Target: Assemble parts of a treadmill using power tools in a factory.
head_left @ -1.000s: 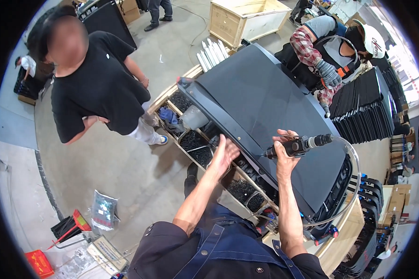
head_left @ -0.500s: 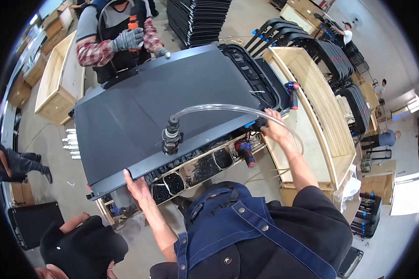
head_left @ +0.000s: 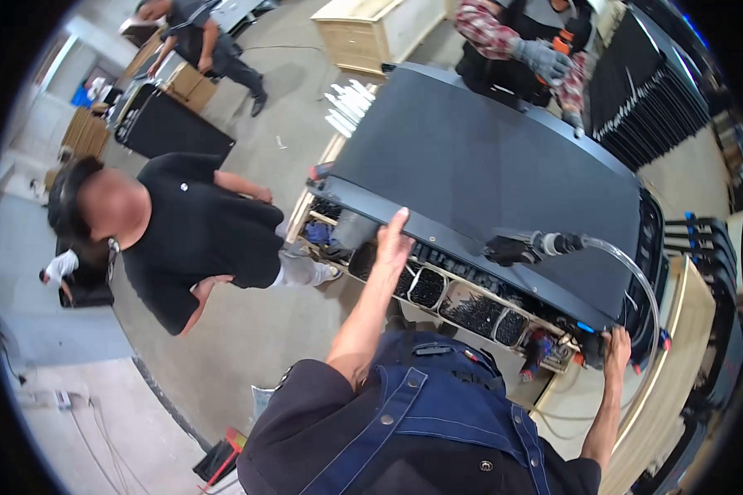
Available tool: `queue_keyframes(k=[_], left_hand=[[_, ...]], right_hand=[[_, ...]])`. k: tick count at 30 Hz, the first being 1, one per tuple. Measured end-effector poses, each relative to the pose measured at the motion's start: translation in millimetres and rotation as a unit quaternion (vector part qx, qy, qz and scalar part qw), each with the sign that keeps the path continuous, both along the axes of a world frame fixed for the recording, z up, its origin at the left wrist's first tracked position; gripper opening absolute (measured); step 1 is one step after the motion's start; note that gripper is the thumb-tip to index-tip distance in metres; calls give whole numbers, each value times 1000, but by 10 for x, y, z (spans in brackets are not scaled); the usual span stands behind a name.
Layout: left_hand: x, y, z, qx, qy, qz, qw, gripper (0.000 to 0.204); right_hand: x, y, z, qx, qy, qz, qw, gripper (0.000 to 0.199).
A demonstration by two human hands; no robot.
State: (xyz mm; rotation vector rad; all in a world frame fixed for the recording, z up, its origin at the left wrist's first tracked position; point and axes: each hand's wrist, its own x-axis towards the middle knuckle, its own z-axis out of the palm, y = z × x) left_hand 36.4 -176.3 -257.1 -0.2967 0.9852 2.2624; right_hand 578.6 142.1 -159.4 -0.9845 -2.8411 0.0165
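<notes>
A treadmill deck [head_left: 504, 165] with a wide black belt and grey side rails lies in front of me. My left hand [head_left: 393, 244] grips its near rail toward the left, thumb on top and fingers under the edge. At the near right corner my right hand [head_left: 616, 350] is closed on the edge, its fingertips partly hidden. A black air tool [head_left: 512, 249] is over the near rail between my hands, with a clear hose [head_left: 642, 285] curving from it past my right hand. Whether the tool touches the deck I cannot tell.
Bins of dark screws [head_left: 470, 309] and a cordless drill [head_left: 537, 351] sit below the near rail. Across the deck, a gloved hand [head_left: 543, 59] holds an orange tool. A person in black [head_left: 215, 223] stands at left. A wooden crate [head_left: 677, 355] is at right.
My view has swung left, bringing the person in black fully into sight. Both my hands remain on the deck's near edge. The deck and air tool appear turned and shifted right in the picture.
</notes>
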Motion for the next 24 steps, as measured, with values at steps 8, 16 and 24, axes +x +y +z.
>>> queue_keyframes(k=[8,16,24], left_hand=[[-33,-14,41,15,3,7,1000,50],[11,42,144,-35,15,35,999,52],[-169,-261,-66,161,-135,108,972,73]], right_hand=[[-100,142,-157,7,40,-18,999,18],[-13,130,-130,-56,93,1,994,19],[-41,49,-68,-14,68,11,998,20]])
